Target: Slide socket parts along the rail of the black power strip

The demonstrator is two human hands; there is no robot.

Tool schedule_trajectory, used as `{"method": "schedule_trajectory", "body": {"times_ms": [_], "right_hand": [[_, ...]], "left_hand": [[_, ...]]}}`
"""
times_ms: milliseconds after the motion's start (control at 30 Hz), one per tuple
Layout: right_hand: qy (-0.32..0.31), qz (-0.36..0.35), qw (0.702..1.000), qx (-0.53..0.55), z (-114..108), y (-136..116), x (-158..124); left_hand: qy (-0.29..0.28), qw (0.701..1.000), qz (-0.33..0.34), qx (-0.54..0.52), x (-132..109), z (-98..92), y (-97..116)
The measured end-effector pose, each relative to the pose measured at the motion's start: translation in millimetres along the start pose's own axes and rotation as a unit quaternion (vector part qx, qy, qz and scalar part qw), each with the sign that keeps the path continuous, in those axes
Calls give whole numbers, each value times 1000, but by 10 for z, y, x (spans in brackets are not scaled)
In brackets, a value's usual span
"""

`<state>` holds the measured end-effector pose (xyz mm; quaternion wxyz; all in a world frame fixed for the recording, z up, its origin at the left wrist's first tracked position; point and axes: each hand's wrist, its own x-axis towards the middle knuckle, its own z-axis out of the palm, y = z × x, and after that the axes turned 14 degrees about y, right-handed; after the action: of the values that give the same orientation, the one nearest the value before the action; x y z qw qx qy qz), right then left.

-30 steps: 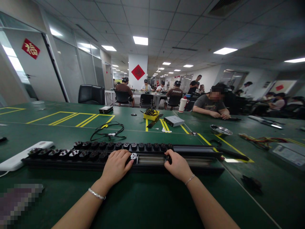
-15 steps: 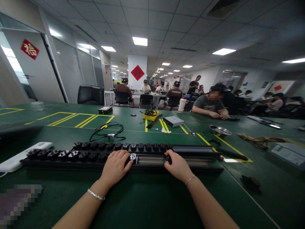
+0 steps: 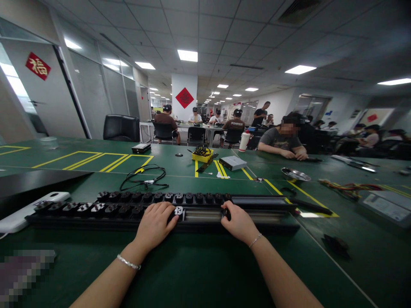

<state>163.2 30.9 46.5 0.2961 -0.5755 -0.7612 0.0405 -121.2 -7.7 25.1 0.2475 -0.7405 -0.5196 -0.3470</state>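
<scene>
Here, two hands at a long black rail on a green table.
Well apart, the left hand curls against a white-faced module, the right hand over a black module; whether either grips cannot be told.

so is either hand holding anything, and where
Right hand pinches a lone black module by its near edge, in the rail; left hand covers the row's end module, grip unclear.

Blk cable, yellow tray w/ wires, grey box beside it, metal dish rt, blk chair
</scene>
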Motion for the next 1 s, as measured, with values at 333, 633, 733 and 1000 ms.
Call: {"method": "schedule_trajectory", "body": {"times_ms": [333, 633, 733, 1000], "right_hand": [[-12, 7, 1000, -5, -46, -44, 7], [6, 0, 1000, -16, -6, 10, -9], [6, 2, 1000, -13, -13, 5, -4], [-5, 13, 1000, -8, -33, 5, 5]], "left_hand": [[-5, 1000, -3, -5, 2, -3, -2], [-13, 1000, 0, 1, 5, -15, 9], [-8, 1000, 1, 0, 2, -4, 4], [-9, 1000, -3, -5, 4, -8, 2]]}}
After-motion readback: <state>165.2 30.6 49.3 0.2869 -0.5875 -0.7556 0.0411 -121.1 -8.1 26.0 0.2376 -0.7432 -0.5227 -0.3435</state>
